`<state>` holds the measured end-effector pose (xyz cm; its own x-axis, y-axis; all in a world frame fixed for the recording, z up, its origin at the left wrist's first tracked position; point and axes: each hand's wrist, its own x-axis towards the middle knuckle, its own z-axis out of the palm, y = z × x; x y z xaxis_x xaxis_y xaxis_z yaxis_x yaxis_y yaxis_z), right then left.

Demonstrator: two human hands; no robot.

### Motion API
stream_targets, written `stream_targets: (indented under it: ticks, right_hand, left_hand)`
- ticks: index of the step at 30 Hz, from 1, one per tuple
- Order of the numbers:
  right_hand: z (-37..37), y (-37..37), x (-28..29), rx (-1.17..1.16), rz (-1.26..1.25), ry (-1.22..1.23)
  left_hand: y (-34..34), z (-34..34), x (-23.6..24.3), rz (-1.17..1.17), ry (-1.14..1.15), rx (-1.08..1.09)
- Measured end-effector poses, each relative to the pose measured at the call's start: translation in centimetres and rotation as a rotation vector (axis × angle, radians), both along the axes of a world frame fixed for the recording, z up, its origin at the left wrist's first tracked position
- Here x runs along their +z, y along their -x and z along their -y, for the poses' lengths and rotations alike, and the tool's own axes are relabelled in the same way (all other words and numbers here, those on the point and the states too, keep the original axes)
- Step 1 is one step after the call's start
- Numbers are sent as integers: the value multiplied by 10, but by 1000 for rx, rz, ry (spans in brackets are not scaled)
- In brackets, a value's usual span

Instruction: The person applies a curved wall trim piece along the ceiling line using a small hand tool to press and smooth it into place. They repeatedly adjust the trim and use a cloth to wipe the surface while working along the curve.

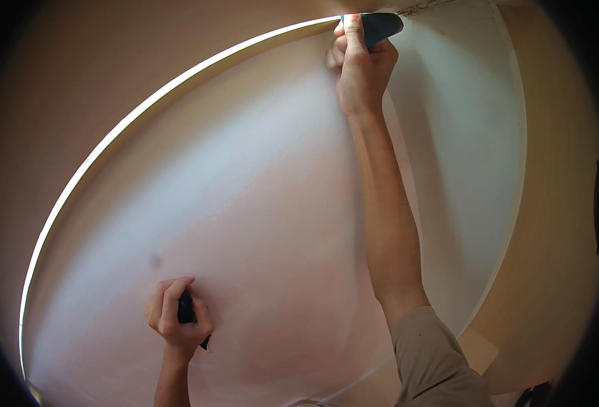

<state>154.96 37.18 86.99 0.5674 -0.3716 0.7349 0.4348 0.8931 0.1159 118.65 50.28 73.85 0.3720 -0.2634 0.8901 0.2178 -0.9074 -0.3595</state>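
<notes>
My right hand (360,68) is stretched far up and grips a dark blue flat tool (379,27), pressing it against the upper edge of a smooth white panel (245,203). The tool's blade pokes out to the right of my fingers, right where the panel meets a bright lit rim (177,85). My left hand (176,319) is low on the same surface, its fingers closed round a small black object (186,311) whose tip (206,343) shows below the palm. It rests against the panel.
A recessed white wall section (462,156) runs down the right side of my arm, edged by a pale beige frame (550,237). A faint dark smudge (155,259) marks the panel above my left hand. Beige wall (75,81) lies beyond the lit rim.
</notes>
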Motion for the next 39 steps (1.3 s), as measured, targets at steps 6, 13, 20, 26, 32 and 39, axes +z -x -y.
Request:
stream_targets:
  ticks: [6,13,20,26,32,39]
  right_hand:
    - [1,2,-1,24,10,58]
    - [11,4,6,-9,-33,15]
    - [15,4,3,-14,-12,54]
    - [4,-3,4,-1,-44,21]
    - [-7,-3,-1,34,-50,-35]
    - [-14,12,-16,-3,-34,43]
  left_hand:
    - [1,3,-2,-13,56,24]
    - [-4,8,2,-11,55,9]
    - [-6,8,6,-2,-27,25]
    - [-2,13,5,-9,35,32]
    - [0,6,-2,-10,43,40]
    - [4,-3,-10,-21,43,46]
